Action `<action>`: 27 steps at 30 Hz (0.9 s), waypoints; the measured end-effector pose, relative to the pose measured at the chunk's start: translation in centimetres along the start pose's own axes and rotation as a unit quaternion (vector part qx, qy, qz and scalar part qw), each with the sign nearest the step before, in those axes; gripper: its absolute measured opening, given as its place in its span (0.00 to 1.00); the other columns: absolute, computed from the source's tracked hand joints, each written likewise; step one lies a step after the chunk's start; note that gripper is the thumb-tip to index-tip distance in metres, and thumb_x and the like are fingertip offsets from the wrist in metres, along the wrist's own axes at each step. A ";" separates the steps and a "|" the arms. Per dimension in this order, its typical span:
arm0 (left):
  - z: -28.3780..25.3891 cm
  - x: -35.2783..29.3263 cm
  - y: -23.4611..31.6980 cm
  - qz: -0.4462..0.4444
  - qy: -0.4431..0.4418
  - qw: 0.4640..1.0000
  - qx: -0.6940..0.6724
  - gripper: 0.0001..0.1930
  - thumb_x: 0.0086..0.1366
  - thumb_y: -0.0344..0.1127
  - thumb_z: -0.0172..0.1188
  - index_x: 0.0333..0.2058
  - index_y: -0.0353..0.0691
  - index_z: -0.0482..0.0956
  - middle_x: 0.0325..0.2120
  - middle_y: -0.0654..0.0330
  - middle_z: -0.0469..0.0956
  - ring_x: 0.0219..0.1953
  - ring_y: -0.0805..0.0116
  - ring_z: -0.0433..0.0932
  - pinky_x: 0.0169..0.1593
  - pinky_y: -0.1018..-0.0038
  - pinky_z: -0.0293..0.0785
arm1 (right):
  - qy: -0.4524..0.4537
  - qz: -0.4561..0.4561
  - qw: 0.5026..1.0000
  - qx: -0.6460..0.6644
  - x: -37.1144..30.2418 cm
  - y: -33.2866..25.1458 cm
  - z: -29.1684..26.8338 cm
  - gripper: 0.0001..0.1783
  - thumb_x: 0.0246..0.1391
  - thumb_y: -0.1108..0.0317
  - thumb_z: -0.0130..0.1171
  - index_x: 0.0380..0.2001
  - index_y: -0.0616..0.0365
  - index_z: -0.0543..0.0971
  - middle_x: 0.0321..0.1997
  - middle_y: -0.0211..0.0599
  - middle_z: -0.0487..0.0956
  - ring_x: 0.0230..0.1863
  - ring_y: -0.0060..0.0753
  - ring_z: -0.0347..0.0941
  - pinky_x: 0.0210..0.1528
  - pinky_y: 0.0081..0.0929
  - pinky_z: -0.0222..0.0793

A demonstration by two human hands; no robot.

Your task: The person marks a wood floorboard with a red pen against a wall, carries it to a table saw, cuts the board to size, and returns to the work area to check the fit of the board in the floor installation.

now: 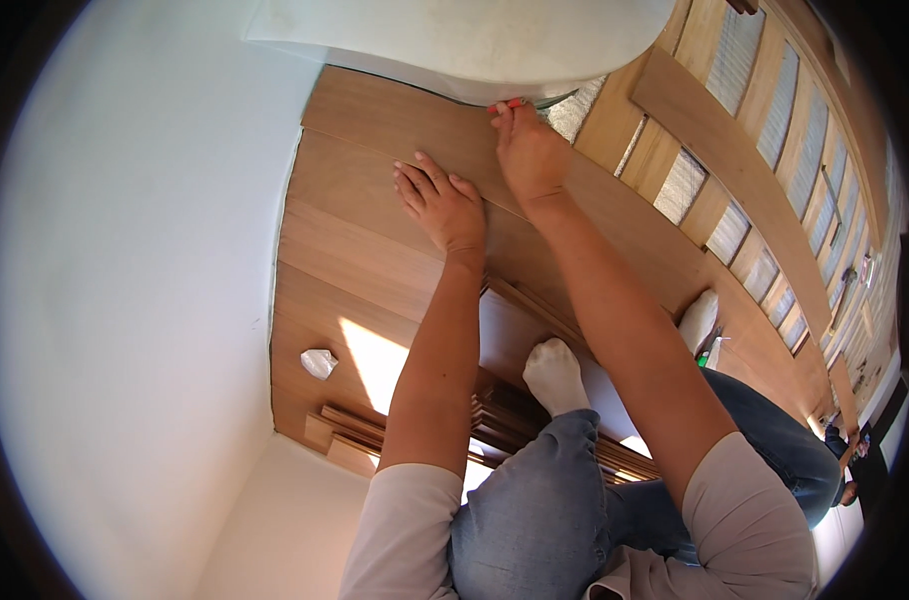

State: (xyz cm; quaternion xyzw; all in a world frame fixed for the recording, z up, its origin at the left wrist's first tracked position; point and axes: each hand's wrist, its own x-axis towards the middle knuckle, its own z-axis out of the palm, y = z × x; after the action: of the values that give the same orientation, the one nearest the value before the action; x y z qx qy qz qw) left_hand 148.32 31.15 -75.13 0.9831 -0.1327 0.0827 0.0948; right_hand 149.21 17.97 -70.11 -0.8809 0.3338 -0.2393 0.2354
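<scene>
My left hand [441, 202] lies flat on the brown wooden floorboards [360, 185], fingers spread, holding nothing. In my right hand [532, 152] is a red pencil [508, 104], pinched between the fingers. The pencil is at the far edge of the outermost board, close to the foot of a rounded white wall [475, 45]. Whether its tip touches the wood is too small to tell. A dark gap runs between that board and the wall's base.
Wooden battens with silvery sheeting [683, 186] between them lie at the right, crossed by a loose long board [745, 150]. Stacked planks [515, 415] lie near my socked foot [555, 375]. A crumpled white piece [319, 363] rests by the left wall [155, 250].
</scene>
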 end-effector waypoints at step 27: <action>0.0 -0.2 0.5 -0.001 0.006 1.000 -0.022 0.29 0.71 0.39 0.42 0.67 0.33 0.60 0.68 0.38 0.57 0.69 0.40 0.56 0.67 0.46 0.55 | 0.028 0.012 0.999 -0.024 -0.2 1.0 0.6 0.13 0.63 0.58 0.57 0.26 0.52 0.76 0.16 0.38 0.79 0.17 0.42 0.78 0.20 0.40 0.72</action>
State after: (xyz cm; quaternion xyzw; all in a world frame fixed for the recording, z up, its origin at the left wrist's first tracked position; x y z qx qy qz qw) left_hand 148.03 30.70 -75.10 0.9805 -0.1325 0.0859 0.1169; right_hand 149.02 17.60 -71.19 -0.8750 0.3566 -0.2529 0.2081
